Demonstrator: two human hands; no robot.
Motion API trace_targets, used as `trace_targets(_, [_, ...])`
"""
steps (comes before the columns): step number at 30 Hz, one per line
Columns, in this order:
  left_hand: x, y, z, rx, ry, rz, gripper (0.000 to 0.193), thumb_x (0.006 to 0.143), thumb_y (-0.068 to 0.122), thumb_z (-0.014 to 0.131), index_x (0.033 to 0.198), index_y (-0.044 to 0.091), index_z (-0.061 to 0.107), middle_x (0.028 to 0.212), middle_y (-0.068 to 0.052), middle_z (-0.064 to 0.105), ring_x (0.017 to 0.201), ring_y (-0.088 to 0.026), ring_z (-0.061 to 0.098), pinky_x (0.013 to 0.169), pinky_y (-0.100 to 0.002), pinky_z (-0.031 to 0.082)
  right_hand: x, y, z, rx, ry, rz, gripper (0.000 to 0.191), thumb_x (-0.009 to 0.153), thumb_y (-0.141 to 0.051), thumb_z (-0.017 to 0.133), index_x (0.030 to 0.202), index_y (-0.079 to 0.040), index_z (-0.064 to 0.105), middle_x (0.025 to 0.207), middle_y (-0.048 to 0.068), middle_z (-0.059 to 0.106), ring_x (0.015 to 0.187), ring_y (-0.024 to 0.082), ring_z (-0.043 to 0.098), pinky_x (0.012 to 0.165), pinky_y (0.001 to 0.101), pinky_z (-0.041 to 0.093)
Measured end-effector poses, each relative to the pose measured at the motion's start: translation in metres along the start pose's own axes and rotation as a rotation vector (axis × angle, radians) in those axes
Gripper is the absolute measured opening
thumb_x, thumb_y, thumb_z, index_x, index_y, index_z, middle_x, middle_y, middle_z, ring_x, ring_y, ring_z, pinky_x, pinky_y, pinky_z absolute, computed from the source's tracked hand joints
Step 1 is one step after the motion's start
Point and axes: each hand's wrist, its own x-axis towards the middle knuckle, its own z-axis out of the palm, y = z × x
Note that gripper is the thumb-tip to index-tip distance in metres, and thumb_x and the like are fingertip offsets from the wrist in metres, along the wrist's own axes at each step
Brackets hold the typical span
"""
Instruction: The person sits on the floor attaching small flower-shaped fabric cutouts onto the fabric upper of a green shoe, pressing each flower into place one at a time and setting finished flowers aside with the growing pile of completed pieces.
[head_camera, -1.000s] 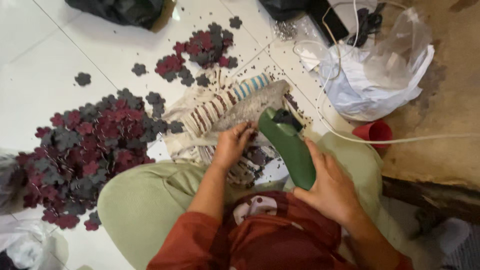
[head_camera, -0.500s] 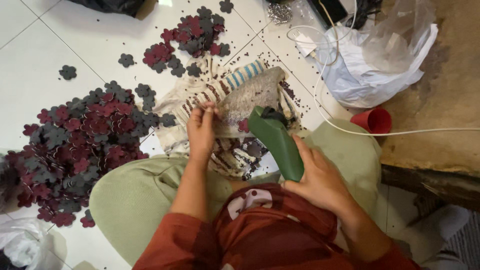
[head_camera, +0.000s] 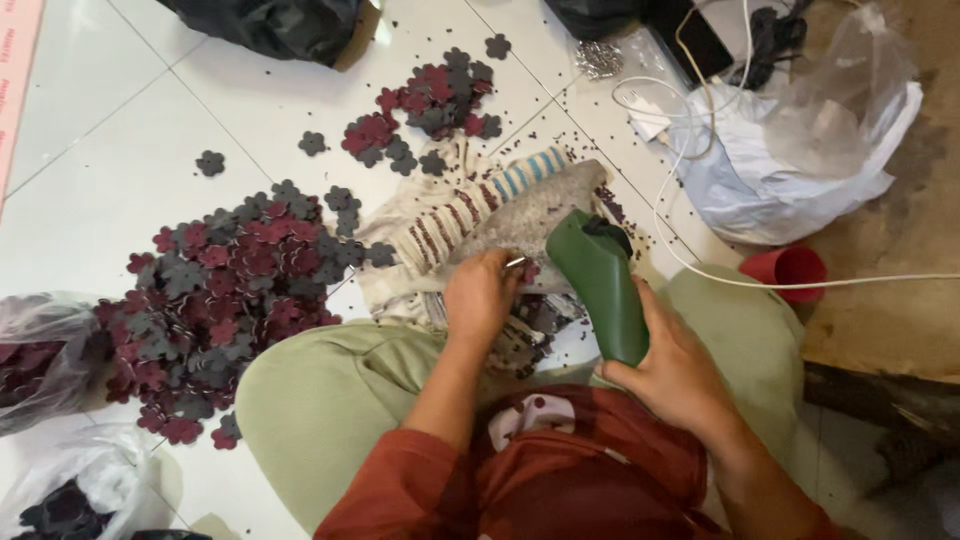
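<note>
While the person sits on the white tiled floor (head_camera: 110, 150) with the knees apart in pale green trousers (head_camera: 330, 400), both hands work over a striped cloth (head_camera: 425, 225) that lies between the legs. The left hand (head_camera: 482, 298) rests on this cloth, its fingers curled together, and it pinches a small thin metal piece (head_camera: 516, 262) at the fingertips; I cannot tell what kind of piece it is. The right hand (head_camera: 680, 372) grips the lower end of a dark green tool (head_camera: 602, 285), the fingers wrapped around it and pressed together. The tool stands tilted, and its upper end points toward the left hand and a grey stone-like slab (head_camera: 530, 212) lying on the cloth.

To the left of the cloth, a big heap of flower-shaped pieces (head_camera: 230, 290), dark red and grey, spreads on the floor. A smaller group of the same pieces (head_camera: 430, 105) lies farther up. At the right, a white plastic bag (head_camera: 800, 160) sits near a small red cup (head_camera: 785, 270), and a white cable (head_camera: 700, 270) runs just beside the cup. A clear bag with dark pieces (head_camera: 40, 350) is at the left edge.
</note>
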Motion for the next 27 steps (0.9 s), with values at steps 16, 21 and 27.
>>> trace_targets(16, [0.059,-0.073,-0.081,-0.103,0.406,-0.398,0.029,0.09,0.028,0.076,0.115,0.015,0.076,0.089,-0.014,0.075,0.077,-0.029,0.072,0.076,-0.039,0.056,0.005,-0.006,0.01,-0.296,-0.089,0.105,0.13,0.061,-0.045,0.087,0.165,-0.027,0.011,0.122,0.021,0.054,0.103,0.043,0.063,0.087,0.05,0.054])
trace_targets(21, [0.113,-0.056,-0.044,0.01,0.289,-0.482,0.038,0.084,0.039,0.074,0.117,0.02,0.073,0.102,-0.012,0.077,0.093,-0.035,0.071,0.079,-0.048,0.055,0.007,-0.009,0.011,-0.308,-0.105,0.111,0.129,0.063,-0.046,0.086,0.165,-0.027,0.01,0.122,0.02,0.053,0.104,0.043,0.063,0.087,0.0502,0.054])
trace_targets(27, [0.136,-0.055,-0.036,0.09,0.231,-0.688,0.034,0.087,0.042,0.074,0.112,0.019,0.074,0.103,-0.014,0.075,0.097,-0.037,0.07,0.082,-0.05,0.054,0.006,-0.013,0.007,-0.279,-0.112,0.106,0.127,0.061,-0.043,0.088,0.163,-0.026,0.013,0.127,0.021,0.051,0.102,0.043,0.062,0.086,0.0506,0.054])
